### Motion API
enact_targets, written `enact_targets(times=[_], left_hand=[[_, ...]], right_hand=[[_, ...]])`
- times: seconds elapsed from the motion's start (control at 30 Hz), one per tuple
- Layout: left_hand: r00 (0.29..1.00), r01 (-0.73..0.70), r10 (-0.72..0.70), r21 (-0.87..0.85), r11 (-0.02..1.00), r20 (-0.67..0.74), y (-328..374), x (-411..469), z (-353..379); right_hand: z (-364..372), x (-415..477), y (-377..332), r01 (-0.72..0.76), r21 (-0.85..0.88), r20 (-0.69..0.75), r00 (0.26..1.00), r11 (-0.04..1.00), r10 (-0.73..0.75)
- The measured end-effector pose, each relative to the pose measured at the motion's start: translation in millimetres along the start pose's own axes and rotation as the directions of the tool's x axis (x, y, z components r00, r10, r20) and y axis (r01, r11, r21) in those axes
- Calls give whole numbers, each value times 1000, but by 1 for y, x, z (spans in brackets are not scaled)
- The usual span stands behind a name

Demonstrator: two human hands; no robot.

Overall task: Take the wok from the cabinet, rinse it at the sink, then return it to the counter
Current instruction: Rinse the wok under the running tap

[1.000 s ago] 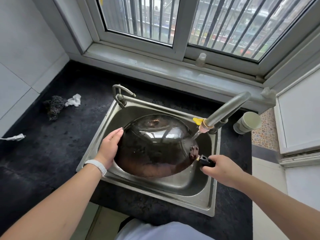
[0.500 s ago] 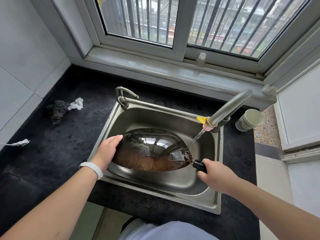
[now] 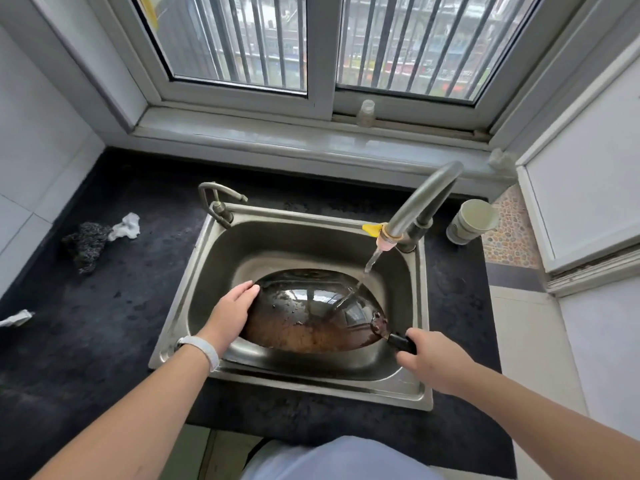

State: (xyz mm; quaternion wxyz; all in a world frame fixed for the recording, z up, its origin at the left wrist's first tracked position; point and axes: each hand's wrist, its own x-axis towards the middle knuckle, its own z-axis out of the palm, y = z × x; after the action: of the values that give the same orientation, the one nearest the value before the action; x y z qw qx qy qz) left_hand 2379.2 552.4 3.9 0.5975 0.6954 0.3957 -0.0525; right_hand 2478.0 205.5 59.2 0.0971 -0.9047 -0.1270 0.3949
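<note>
The dark, brown-stained wok [image 3: 311,313] sits tilted inside the steel sink [image 3: 412,386], its wet inner face turned toward me and the window reflected in it. Water runs from the grey faucet [image 3: 420,202] onto the wok's right side near the handle joint. My right hand [image 3: 433,358] grips the wok's black handle [image 3: 401,342] at the sink's right front. My left hand [image 3: 230,313] lies flat against the wok's left rim, fingers together, steadying it. A white band is on my left wrist.
Black countertop [image 3: 104,341] surrounds the sink. A dark scouring pad [image 3: 85,242] and white rag [image 3: 126,226] lie at the left. A second small tap [image 3: 218,202] stands at the sink's back left. A paper cup [image 3: 471,221] lies at the right. A small bottle [image 3: 366,113] stands on the windowsill.
The wok has tipped from a steep, near face-on tilt to a flatter one and sunk lower in the sink. Both hands kept their hold and followed it down.
</note>
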Motion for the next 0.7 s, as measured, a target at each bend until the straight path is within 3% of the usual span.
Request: enact_targets(times=[0.33, 0.7], left_hand=[[970, -228, 203, 207, 951, 134, 34, -16, 24], [920, -356, 276, 300, 885, 277, 118, 15, 87]], right_hand=[[-4, -11, 32, 17, 98, -34, 999, 995, -14], [-13, -16, 55, 20, 80, -52, 999, 997, -15]])
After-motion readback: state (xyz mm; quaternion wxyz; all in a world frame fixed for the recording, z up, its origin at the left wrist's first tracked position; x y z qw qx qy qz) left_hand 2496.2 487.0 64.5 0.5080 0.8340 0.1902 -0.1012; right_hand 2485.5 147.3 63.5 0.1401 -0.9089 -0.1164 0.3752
